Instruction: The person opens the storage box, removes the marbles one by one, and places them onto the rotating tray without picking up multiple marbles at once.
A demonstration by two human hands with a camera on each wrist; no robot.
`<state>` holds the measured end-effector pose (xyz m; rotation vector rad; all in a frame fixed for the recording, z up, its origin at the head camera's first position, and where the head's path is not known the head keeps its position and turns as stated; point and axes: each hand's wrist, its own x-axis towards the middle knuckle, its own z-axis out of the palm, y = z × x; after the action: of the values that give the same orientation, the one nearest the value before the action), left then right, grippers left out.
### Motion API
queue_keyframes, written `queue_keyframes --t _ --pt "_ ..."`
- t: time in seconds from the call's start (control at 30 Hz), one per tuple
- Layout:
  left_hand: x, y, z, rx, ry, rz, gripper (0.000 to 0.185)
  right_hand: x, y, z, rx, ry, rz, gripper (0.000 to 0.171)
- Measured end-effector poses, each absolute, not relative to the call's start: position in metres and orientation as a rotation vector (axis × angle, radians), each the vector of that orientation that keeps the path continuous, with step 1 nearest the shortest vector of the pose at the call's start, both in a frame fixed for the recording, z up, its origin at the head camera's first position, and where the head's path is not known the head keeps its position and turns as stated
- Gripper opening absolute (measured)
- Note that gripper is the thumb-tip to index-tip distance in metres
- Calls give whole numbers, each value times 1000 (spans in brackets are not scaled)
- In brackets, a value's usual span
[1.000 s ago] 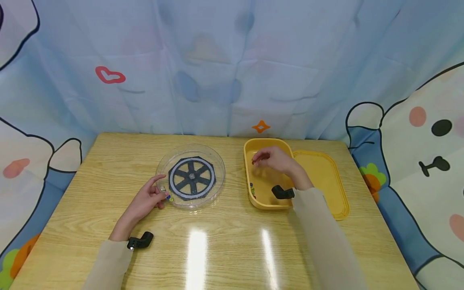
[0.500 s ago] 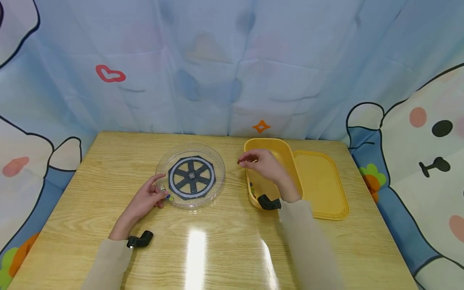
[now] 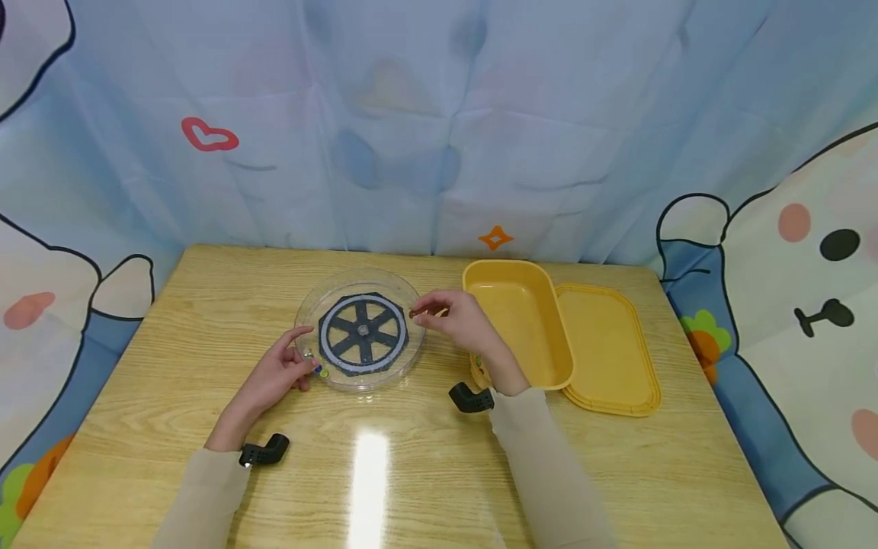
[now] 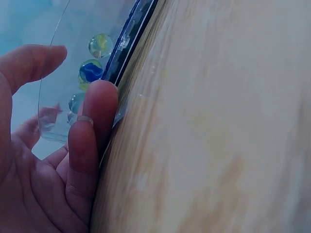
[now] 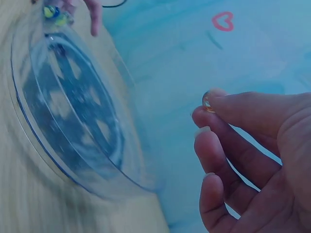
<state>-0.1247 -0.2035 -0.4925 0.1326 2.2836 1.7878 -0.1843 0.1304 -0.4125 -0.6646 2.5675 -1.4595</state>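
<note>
A clear round dish (image 3: 307, 301) with a dark spoked wheel pattern (image 3: 363, 330) stands on the table. My left hand (image 3: 273, 374) holds its left edge, thumb and index finger spread along the rim. Several glass marbles (image 4: 91, 71), blue, yellow and clear, lie inside the dish beside those fingers. My right hand (image 3: 456, 320) is at the dish's right rim, pinching a small clear marble with an orange streak (image 5: 208, 103) between thumb and index finger. In the right wrist view this marble appears apart from the dish.
Right of the dish is a yellow box (image 3: 517, 328), with a few small marbles (image 3: 479, 366) at its left side, partly hidden by my right arm. Its yellow lid (image 3: 610, 351) lies flat beside it. A patterned curtain (image 3: 384, 137) hangs behind the wooden table (image 3: 309, 488).
My right hand has come out of the yellow box and moved left to the dish with the marble pinched. The left hand stays at the dish's edge.
</note>
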Motion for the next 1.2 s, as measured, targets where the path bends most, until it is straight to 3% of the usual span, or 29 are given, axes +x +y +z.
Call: queue_keyframes --t 0.37,1.2 --pt "-125 -201 -495 148 2266 1813 62 -179 104 -425 -633 2539 -1461 13" --pt "-124 -202 -493 136 2288 1787 62 -179 101 -432 -605 2480 -1453 21"
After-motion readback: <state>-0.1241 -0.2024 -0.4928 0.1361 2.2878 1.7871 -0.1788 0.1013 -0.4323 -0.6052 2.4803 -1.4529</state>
